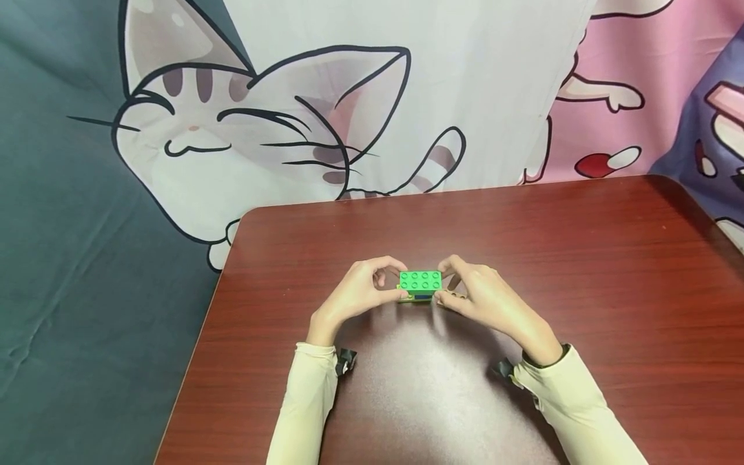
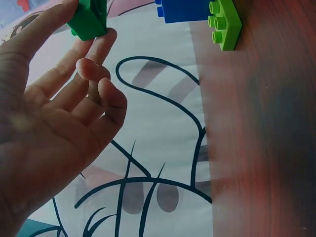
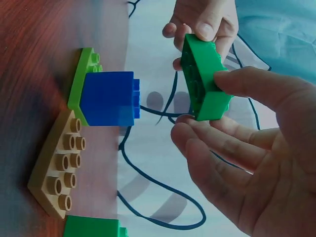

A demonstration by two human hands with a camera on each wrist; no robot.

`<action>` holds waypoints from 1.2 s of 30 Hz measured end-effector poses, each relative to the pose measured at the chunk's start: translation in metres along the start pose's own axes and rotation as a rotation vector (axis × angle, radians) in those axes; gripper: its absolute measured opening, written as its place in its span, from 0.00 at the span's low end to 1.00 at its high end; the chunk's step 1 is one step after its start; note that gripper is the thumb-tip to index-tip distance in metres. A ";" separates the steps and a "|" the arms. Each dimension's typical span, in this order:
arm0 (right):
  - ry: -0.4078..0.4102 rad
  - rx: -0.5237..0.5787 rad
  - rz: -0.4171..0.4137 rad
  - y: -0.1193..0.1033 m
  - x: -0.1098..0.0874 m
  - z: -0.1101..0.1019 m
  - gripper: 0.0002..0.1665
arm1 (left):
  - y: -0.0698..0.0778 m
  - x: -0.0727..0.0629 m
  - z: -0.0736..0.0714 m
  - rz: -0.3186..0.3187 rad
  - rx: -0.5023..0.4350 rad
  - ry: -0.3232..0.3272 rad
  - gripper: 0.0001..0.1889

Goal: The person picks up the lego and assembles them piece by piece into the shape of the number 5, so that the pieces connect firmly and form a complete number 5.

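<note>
A green brick with two rows of studs is held level above the table by both hands. My left hand pinches its left end between thumb and fingertips. On the opposite end, my right hand grips it the same way, as the right wrist view shows. Below the green brick, and apart from it, a blue brick stands on a lime green plate. Beside these lies a tan studded plate, mostly hidden by my right hand in the head view.
A second green brick shows at the bottom edge of the right wrist view, beyond the tan plate. Everything rests on a reddish-brown wooden table. Behind its far edge hangs a cloth with a cartoon cat.
</note>
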State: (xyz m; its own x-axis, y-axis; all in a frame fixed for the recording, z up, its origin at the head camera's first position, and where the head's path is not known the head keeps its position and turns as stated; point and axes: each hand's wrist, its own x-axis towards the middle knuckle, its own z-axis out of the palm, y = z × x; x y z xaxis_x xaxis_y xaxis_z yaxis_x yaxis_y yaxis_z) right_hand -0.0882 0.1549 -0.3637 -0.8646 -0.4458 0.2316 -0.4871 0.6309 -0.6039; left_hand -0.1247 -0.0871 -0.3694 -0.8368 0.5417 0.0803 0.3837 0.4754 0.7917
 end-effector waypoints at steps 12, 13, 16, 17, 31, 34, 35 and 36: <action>0.069 -0.096 -0.066 0.007 0.006 0.014 0.19 | -0.008 0.004 0.000 -0.024 0.028 0.018 0.16; 0.074 -0.101 -0.069 0.008 0.007 0.016 0.20 | -0.009 0.005 0.001 -0.023 0.038 0.017 0.16; 0.087 -0.095 -0.083 0.010 0.008 0.020 0.20 | -0.012 0.005 0.002 -0.020 0.077 0.021 0.16; 0.094 -0.094 -0.087 0.011 0.008 0.021 0.20 | -0.013 0.005 0.002 -0.018 0.087 0.024 0.17; 0.144 -0.147 -0.096 0.019 0.012 0.036 0.19 | -0.023 0.009 0.005 -0.049 0.160 -0.004 0.17; 0.147 -0.152 -0.094 0.020 0.012 0.038 0.19 | -0.026 0.010 0.006 -0.049 0.160 -0.009 0.17; 0.149 -0.153 -0.094 0.021 0.012 0.038 0.19 | -0.027 0.010 0.007 -0.050 0.158 -0.012 0.17; 0.150 -0.151 -0.095 0.021 0.012 0.038 0.19 | -0.027 0.011 0.007 -0.052 0.159 -0.013 0.17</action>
State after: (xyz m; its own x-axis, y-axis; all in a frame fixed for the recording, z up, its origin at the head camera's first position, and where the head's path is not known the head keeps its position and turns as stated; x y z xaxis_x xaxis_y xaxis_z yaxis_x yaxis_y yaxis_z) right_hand -0.1044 0.1382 -0.4027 -0.8170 -0.4154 0.3999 -0.5704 0.6837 -0.4552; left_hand -0.1411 -0.0892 -0.3945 -0.8524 0.5219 0.0325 0.3977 0.6065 0.6885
